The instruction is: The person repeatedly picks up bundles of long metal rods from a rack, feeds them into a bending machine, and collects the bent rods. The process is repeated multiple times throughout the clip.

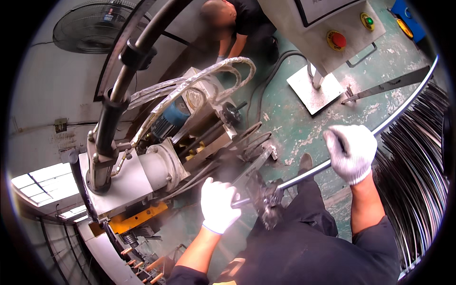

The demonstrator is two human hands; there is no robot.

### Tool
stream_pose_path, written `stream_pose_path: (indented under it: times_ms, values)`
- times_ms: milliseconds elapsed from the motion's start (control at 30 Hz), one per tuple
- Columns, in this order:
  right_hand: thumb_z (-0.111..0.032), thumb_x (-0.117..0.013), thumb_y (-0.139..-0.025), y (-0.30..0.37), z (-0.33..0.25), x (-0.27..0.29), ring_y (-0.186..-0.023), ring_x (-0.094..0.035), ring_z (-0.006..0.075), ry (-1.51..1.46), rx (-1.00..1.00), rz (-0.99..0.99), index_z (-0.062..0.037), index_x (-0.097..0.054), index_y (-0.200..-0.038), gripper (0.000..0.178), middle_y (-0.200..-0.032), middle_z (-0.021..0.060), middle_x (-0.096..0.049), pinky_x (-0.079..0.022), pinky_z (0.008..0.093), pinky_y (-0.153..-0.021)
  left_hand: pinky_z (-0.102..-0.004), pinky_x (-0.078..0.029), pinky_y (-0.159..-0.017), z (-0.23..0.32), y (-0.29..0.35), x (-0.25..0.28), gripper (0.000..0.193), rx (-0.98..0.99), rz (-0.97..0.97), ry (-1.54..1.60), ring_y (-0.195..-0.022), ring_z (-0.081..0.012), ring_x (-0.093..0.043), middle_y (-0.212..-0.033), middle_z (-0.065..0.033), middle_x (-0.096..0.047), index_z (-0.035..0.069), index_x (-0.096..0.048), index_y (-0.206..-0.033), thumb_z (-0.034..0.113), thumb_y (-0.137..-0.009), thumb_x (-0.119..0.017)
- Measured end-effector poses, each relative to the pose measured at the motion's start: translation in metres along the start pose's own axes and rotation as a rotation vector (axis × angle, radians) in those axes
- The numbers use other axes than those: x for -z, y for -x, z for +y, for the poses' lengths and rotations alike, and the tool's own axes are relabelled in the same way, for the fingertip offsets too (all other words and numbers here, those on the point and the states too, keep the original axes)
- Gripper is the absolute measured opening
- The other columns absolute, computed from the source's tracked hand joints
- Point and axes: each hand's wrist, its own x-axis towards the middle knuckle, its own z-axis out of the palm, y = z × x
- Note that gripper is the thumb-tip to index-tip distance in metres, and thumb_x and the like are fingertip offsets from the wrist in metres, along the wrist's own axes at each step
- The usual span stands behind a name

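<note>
A long, shiny metal rod [304, 177] crosses in front of my body and curves up to the far right. My right hand [352, 153], in a white knit glove, is closed around it, fingers curled. On the left, my left hand [218, 204], also in a white glove, is closed at the rod's near end, which enters the fist. Between both hands a dark, ragged lump [268, 202] surrounds or covers the rod; its kind is unclear. A narrow metal bar [251, 166] slants up behind that lump.
A large machine [118, 183] with a blue motor [170, 118] and hoses stands left. A control box [327, 33] with a red button is above. Many dark rods [413, 175] are piled right. Another person [247, 23] crouches at the back near a fan [95, 26].
</note>
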Motion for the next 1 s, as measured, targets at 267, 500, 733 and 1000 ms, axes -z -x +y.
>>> stream_pose_path:
  times_ms: [267, 500, 733, 1000]
  values:
    - [0.006, -0.083, -0.073, -0.009, 0.012, 0.004, -0.056, -0.057, 0.0258, -0.010, 0.022, -0.073, -0.0006, -0.074, -0.098, 0.027, -0.073, 0.0079, -0.066, -0.042, 0.0381, -0.057, -0.0444, -0.053, -0.081, -0.009, -0.016, -0.007, 0.014, -0.016, -0.075, 0.171, -0.083, -0.0325, -0.067, -0.092, -0.0109, -0.070, 0.009, -0.065, -0.080, 0.013, -0.073, -0.076]
    - [0.008, -0.080, -0.072, -0.007, 0.011, -0.001, -0.057, -0.054, 0.0263, -0.043, 0.002, -0.082, -0.0004, -0.074, -0.100, 0.030, -0.074, 0.0079, -0.066, -0.040, 0.0387, -0.058, -0.0438, -0.054, -0.076, -0.015, -0.021, -0.007, 0.017, -0.029, -0.144, 0.210, -0.081, -0.0319, -0.067, -0.091, -0.0112, -0.070, 0.008, -0.065, -0.079, 0.015, -0.070, -0.077]
    - [0.007, -0.080, -0.073, -0.004, 0.012, 0.000, -0.058, -0.056, 0.0273, -0.031, 0.006, -0.106, -0.0001, -0.073, -0.103, 0.031, -0.076, 0.0083, -0.067, -0.042, 0.0394, -0.060, -0.0434, -0.054, -0.076, -0.017, -0.019, -0.008, 0.017, -0.025, -0.149, 0.215, -0.081, -0.0316, -0.067, -0.091, -0.0108, -0.070, 0.009, -0.064, -0.079, 0.015, -0.069, -0.076]
    - [0.007, -0.080, -0.073, -0.002, 0.011, 0.000, -0.058, -0.056, 0.0267, -0.029, 0.015, -0.084, 0.0004, -0.073, -0.101, 0.029, -0.075, 0.0087, -0.067, -0.042, 0.0384, -0.059, -0.0434, -0.052, -0.074, -0.018, -0.014, -0.009, 0.016, -0.023, -0.169, 0.215, -0.080, -0.0314, -0.066, -0.091, -0.0103, -0.070, 0.009, -0.064, -0.078, 0.016, -0.070, -0.076]
